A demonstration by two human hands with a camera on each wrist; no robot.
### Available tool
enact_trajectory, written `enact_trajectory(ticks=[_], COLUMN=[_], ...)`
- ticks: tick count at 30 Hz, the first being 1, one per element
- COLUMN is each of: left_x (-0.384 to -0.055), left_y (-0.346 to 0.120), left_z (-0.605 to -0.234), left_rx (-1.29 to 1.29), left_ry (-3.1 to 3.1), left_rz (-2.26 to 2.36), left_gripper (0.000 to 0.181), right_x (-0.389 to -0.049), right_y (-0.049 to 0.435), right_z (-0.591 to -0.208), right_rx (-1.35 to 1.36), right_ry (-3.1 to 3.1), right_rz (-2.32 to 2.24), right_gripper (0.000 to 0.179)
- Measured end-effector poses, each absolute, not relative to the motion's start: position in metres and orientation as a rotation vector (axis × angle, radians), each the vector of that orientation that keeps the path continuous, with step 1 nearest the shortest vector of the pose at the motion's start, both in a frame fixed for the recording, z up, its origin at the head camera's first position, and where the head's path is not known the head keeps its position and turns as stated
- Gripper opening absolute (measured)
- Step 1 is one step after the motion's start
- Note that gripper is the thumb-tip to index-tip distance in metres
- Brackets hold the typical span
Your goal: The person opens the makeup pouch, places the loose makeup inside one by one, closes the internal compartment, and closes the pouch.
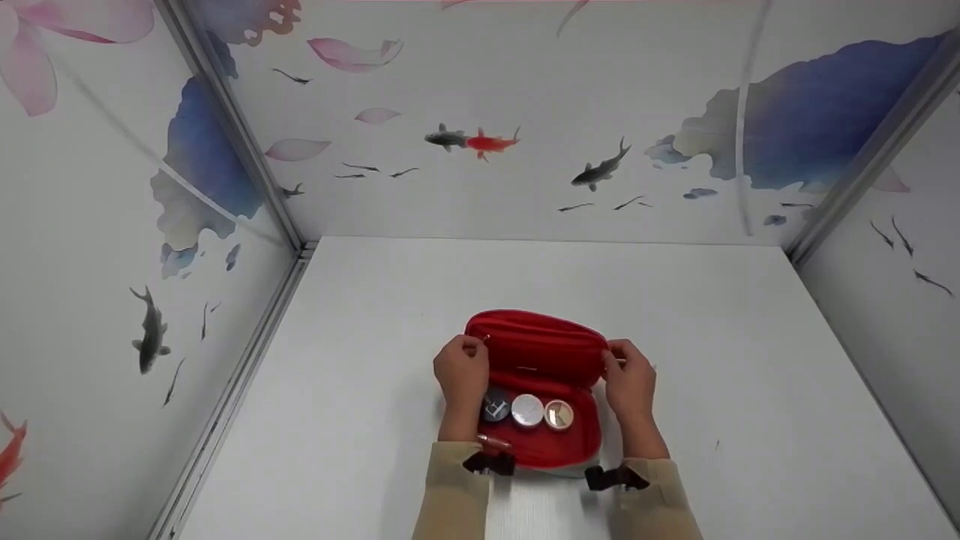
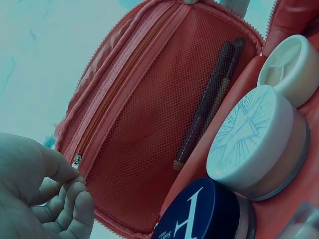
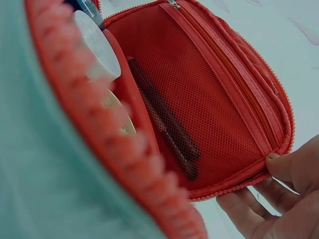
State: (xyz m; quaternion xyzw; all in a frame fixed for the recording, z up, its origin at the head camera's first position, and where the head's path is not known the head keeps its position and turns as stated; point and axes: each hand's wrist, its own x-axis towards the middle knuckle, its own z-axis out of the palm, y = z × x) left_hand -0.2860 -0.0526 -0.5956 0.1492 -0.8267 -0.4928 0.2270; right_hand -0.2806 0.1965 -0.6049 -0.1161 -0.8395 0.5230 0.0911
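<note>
A red cosmetic bag lies unzipped, its lid raised at the back. The left hand pinches the small zipper pull of the lid's mesh pocket, by the lid's left edge. At the opposite corner, the right hand grips the lid's rim between thumb and fingers. Two dark, slim makeup brushes or pencils show through the mesh. In the base stand a dark-lidded powder jar, a white-lidded powder jar and a small cream-coloured round pot. A clear tube lies in front, partly hidden by the left wrist.
The bag rests on a white table. White panels printed with fish, petals and blue leaves enclose it at the back, left and right. Black wrist camera mounts sit on the sleeves close to the bag's front edge.
</note>
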Motion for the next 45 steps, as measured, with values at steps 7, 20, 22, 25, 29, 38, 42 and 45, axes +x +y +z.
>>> enact_trajectory(ticks=[7, 20, 22, 25, 29, 38, 42, 45], left_x=[-0.286, -0.286, -0.286, -0.286, -0.287, -0.291, -0.295, -0.298], left_y=[-0.057, -0.058, -0.059, -0.060, -0.062, -0.065, -0.066, -0.068], left_z=[-0.597, -0.599, -0.600, -0.601, -0.601, -0.602, -0.600, -0.597], left_rx=[0.451, 0.464, 0.464, 0.473, 0.471, 0.433, 0.444, 0.459], left_ry=[-2.277, -2.251, -2.252, -2.250, -2.238, -2.229, -2.238, -2.265], left_rz=[-1.358, -1.381, -1.371, -1.371, -1.380, -1.274, -1.304, -1.345], left_gripper=[0.012, 0.011, 0.011, 0.010, 0.011, 0.011, 0.011, 0.012], right_x=[-0.281, -0.279, -0.279, -0.278, -0.278, -0.279, -0.279, -0.280], right_y=[0.198, 0.197, 0.197, 0.197, 0.197, 0.199, 0.200, 0.200], right_z=[-0.606, -0.608, -0.607, -0.607, -0.608, -0.609, -0.608, -0.608], right_rx=[-0.353, -0.336, -0.341, -0.347, -0.349, -0.353, -0.335, -0.316], right_ry=[-2.494, -2.484, -2.486, -2.487, -2.477, -2.505, -2.506, -2.499], right_rz=[1.577, 1.569, 1.574, 1.578, 1.588, 1.592, 1.595, 1.583], right_gripper=[0.020, 0.021, 0.021, 0.021, 0.020, 0.021, 0.020, 0.019])
